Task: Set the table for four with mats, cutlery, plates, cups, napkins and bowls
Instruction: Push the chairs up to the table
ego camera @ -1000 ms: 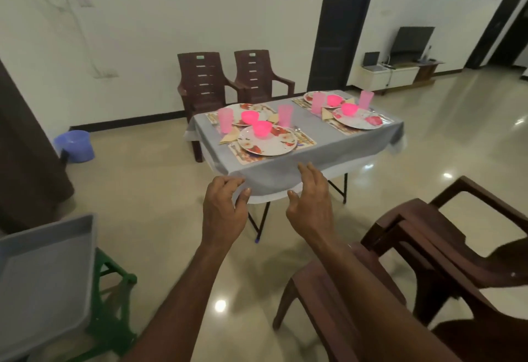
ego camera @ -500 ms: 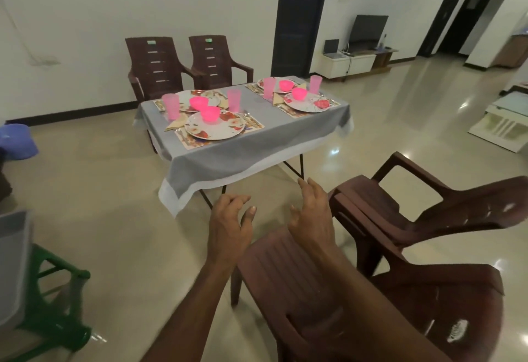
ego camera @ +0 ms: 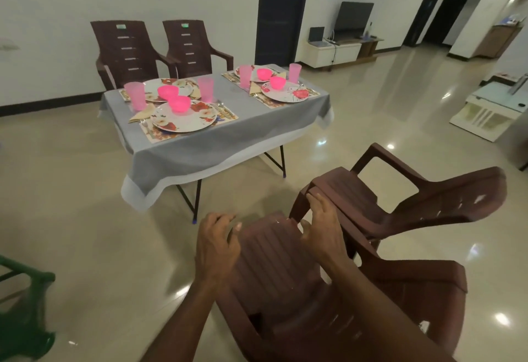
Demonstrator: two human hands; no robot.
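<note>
The table (ego camera: 200, 147) looked fully set: 4 plates, bowls and cups on mats, 2 places toward each end, cutlery seemingly present. Both hands, left hand (ego camera: 217, 244) and right hand (ego camera: 324, 229), hovered loosely spread, empty, over the near chair (ego camera: 274, 264).

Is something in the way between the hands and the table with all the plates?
Yes. The left hand and right hand hover over the seat of a brown chair lying close in front. Past its front edge comes bare floor, then the table. A second chair stands off to the right.
</note>
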